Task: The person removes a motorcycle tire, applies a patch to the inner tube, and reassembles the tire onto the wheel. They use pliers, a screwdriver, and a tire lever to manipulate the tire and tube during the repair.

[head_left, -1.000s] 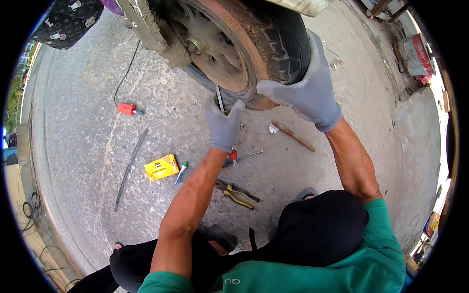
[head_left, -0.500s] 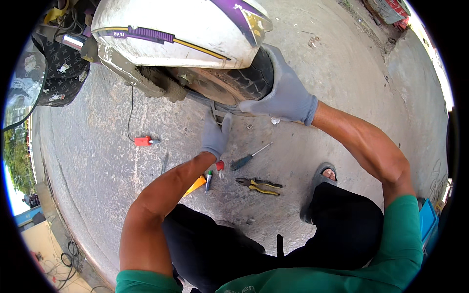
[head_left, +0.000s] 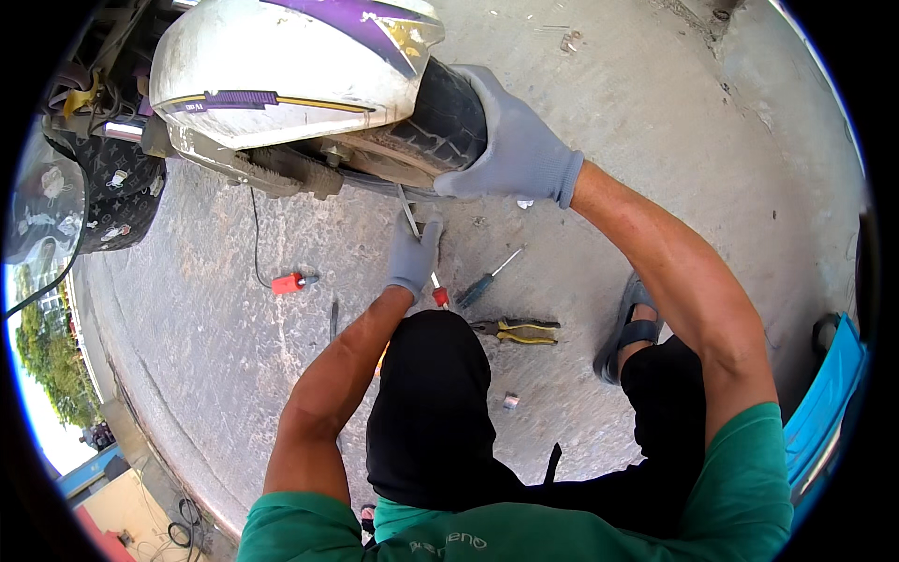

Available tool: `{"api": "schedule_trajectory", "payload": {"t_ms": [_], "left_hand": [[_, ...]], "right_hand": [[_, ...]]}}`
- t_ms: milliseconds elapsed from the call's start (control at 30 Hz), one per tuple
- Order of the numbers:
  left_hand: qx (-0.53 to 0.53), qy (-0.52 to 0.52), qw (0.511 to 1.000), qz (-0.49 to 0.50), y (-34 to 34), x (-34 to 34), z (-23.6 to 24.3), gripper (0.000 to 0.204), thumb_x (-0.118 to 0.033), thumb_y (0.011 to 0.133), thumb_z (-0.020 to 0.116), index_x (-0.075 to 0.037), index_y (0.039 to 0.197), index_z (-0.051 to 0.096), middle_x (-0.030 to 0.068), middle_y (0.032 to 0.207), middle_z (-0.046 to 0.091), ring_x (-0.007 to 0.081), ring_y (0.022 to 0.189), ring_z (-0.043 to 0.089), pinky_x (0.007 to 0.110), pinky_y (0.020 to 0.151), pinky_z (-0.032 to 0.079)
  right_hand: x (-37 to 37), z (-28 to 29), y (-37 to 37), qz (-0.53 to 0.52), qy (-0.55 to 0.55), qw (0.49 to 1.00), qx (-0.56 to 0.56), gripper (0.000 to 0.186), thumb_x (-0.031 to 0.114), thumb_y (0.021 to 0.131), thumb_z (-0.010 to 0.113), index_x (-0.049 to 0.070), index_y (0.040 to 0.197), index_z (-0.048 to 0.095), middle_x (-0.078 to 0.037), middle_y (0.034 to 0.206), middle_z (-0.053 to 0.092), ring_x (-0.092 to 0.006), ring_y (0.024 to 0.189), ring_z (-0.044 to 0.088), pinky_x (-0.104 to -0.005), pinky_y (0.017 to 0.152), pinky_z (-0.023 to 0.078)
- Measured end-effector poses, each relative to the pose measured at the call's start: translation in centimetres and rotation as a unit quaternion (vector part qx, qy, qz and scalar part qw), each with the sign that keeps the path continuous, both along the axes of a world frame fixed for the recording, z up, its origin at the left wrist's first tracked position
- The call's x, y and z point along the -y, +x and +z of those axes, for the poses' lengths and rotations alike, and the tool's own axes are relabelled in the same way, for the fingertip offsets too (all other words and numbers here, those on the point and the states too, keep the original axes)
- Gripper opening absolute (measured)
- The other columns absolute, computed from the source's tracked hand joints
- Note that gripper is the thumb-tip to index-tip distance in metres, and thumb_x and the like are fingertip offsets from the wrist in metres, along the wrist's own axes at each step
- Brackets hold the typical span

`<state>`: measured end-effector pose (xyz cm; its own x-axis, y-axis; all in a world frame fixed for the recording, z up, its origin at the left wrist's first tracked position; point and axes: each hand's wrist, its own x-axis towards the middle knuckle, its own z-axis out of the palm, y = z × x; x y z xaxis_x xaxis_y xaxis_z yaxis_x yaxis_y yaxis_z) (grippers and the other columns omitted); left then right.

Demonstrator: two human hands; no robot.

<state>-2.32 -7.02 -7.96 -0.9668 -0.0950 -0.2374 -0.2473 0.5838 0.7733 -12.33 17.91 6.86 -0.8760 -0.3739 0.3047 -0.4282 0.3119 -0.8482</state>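
My left hand (head_left: pixel 413 251), in a grey glove, is closed around a flat metal lever (head_left: pixel 406 208), whose upper end meets the lower edge of the tyre. A red piece with a pale shaft (head_left: pixel 440 297) shows just below that hand, in line with the lever; I cannot tell whether they are one tool. My right hand (head_left: pixel 513 140), also gloved in grey, grips the motorbike tyre (head_left: pixel 448 117), fingers over the tread and thumb along the lower side. A white fender (head_left: pixel 290 70) with purple and yellow stripes covers much of the wheel.
On the concrete lie a screwdriver (head_left: pixel 492 277), pliers with yellow-edged handles (head_left: pixel 517 331), a slim metal tool (head_left: pixel 333 320) and a red fitting (head_left: pixel 288 283) on a dark cable. A blue object (head_left: pixel 829 398) stands at the right. My knee hides part of the floor.
The wheel and fender have shifted left and up in view, my right hand with them. More of the lever shows above my left hand. My left knee now covers ground near the tools.
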Motion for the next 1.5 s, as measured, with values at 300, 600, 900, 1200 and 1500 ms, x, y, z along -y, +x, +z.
{"api": "schedule_trajectory", "payload": {"t_ms": [300,600,900,1200,1500], "left_hand": [[-0.275,-0.141,0.912,-0.271,-5.7,2.1,11.1,0.076,-0.031,0.08,0.087,0.0,0.141,0.054,0.0246,0.136,0.058,0.0415,0.115,0.064,0.045,0.095,0.054],[-0.152,-0.225,0.873,-0.406,-11.6,0.8,10.5,0.063,-0.053,0.077,0.086,-0.007,0.117,0.071,0.0192,0.103,0.074,0.0369,0.096,0.072,0.044,0.086,0.058],[-0.191,-0.32,0.847,-0.378,-10.6,-0.6,11.8,0.055,-0.06,0.079,0.081,-0.009,0.1,0.078,0.016,0.078,0.073,0.0372,0.073,0.072,0.047,0.068,0.056],[-0.218,-0.31,0.865,-0.329,-9.6,-0.2,8.6,0.046,-0.052,0.076,0.085,-0.007,0.082,0.076,0.0168,0.077,0.072,0.0364,0.073,0.071,0.046,0.066,0.057],[-0.273,-0.24,0.87,-0.333,-9.2,0.9,8.3,0.047,-0.045,0.079,0.085,-0.006,0.103,0.074,0.0174,0.093,0.074,0.0378,0.088,0.072,0.047,0.077,0.058]], "right_hand": [[-0.2,0.8,0.3,0.008,-0.031,0.999,0.016,0.11,0.026,0.066,0.097,0.003,0.155,0.037,-0.018,0.149,0.051,-0.0281,0.138,0.054,-0.0393,0.117,0.044],[0.0,0.6,0.3,-0.001,-0.019,1.0,0.006,0.111,0.026,0.065,0.097,0.005,0.156,0.037,-0.018,0.149,0.052,-0.0278,0.137,0.055,-0.038,0.118,0.043],[-0.4,0.8,-0.5,0.015,-0.031,0.999,0.036,0.11,0.025,0.065,0.097,0.005,0.155,0.037,-0.017,0.146,0.055,-0.0277,0.134,0.056,-0.0382,0.116,0.045],[-0.1,1.3,-0.1,0.014,-0.041,0.999,0.03,0.108,0.029,0.065,0.097,0.004,0.152,0.04,-0.018,0.144,0.056,-0.0284,0.133,0.058,-0.0394,0.114,0.047],[-0.2,-2.1,1.4,0.011,-0.081,0.996,-0.022,0.125,0.031,0.064,0.1,0.004,0.162,0.027,-0.018,0.158,0.043,-0.0302,0.145,0.046,-0.0429,0.121,0.039]]}}
